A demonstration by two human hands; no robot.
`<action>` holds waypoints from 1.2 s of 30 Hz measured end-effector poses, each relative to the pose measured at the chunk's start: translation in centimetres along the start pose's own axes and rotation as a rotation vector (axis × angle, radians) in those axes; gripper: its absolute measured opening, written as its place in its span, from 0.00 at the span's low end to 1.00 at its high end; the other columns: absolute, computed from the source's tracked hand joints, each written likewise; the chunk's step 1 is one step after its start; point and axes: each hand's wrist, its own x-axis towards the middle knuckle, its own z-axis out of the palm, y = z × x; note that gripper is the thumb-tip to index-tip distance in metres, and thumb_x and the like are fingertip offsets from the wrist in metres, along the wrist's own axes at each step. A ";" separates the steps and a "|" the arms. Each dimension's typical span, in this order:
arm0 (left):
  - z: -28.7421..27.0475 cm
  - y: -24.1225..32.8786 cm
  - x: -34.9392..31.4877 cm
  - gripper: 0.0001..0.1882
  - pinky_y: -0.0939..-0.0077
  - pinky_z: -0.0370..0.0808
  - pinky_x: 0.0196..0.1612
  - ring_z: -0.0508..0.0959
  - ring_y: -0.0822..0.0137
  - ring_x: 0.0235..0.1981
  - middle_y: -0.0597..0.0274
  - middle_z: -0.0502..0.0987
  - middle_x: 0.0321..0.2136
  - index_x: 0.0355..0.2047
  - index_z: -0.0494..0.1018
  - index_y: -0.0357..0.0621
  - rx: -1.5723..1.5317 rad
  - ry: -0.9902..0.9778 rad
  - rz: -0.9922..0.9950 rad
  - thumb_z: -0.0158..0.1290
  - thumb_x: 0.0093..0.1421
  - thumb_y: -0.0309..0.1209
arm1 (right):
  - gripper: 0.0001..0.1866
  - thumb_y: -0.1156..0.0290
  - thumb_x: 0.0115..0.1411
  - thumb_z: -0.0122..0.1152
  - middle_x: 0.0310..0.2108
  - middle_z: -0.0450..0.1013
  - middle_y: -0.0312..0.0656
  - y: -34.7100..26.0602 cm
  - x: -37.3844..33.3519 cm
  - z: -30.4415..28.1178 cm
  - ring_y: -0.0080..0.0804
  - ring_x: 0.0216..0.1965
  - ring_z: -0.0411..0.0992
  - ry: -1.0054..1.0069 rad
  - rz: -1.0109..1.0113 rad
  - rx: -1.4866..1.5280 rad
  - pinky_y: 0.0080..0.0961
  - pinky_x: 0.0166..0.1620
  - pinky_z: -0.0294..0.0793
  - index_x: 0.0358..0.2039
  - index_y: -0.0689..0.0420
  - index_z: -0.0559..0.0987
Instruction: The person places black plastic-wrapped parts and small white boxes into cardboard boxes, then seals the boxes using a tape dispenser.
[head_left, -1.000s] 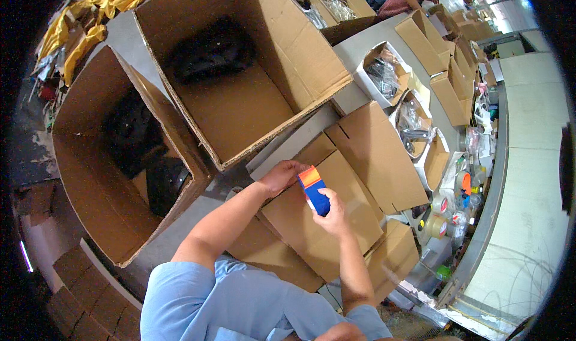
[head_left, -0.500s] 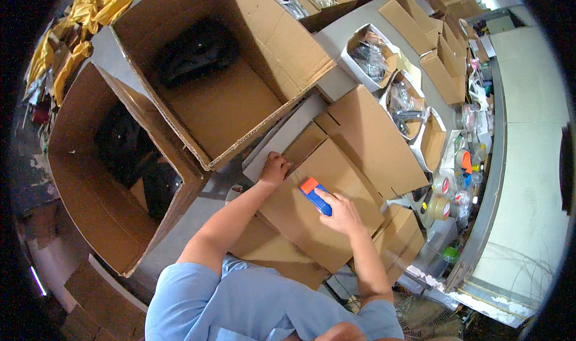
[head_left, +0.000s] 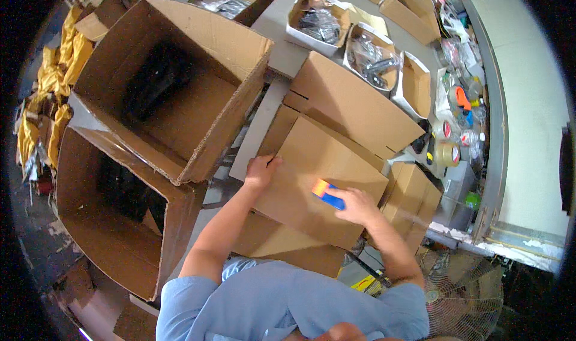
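Note:
My right hand [head_left: 355, 206] is closed around a blue tool with an orange end [head_left: 329, 195], whose exact kind I cannot tell. It is over the closed top of a cardboard box [head_left: 324, 161]. At the left edge of that top, my left hand [head_left: 261, 170] touches the cardboard with its fingers curled in. Whatever those fingers may hold is hidden. Beyond the top, a wide cardboard flap [head_left: 354, 104] with slits stands folded outward. Another brown flap [head_left: 288, 245] extends on the side nearest me.
Two large open cartons [head_left: 207, 143] [head_left: 114, 254] with black contents stand at left. White boxes [head_left: 321, 44] of plastic-wrapped items sit at the far right. Tape rolls [head_left: 447, 153] and bottles line the right edge. A wire-guarded fan [head_left: 462, 296] is at lower right.
The view has shifted. My right hand has drawn the blue tool farther right, away from my left hand, and turned it flatter. My left hand stays at the box top's left edge.

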 end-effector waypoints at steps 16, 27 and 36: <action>-2.6 -0.4 -9.1 0.10 0.58 0.74 0.31 0.77 0.53 0.26 0.55 0.76 0.21 0.28 0.75 0.51 0.854 -0.933 0.139 0.48 0.54 0.40 | 0.31 0.70 0.54 0.60 0.50 0.58 0.47 2.2 -14.1 19.5 0.41 0.51 0.61 1.094 0.832 0.843 0.34 0.53 0.62 0.56 0.60 0.59; 21.5 12.9 12.1 0.30 0.66 0.68 0.51 0.68 0.59 0.53 0.54 0.64 0.56 0.60 0.56 0.50 0.108 -0.895 0.436 0.52 0.57 0.30 | 0.35 0.71 0.49 0.66 0.54 0.58 0.50 1.8 -8.8 23.5 0.41 0.56 0.56 1.310 0.847 1.018 0.35 0.58 0.57 0.56 0.60 0.60; 20.0 10.2 14.8 0.17 0.68 0.70 0.47 0.70 0.57 0.46 0.51 0.68 0.48 0.43 0.74 0.42 0.610 -0.829 0.514 0.55 0.53 0.35 | 0.33 0.61 0.44 0.70 0.54 0.58 0.53 1.2 -5.8 23.3 0.46 0.56 0.57 1.343 0.954 1.161 0.37 0.58 0.57 0.50 0.58 0.70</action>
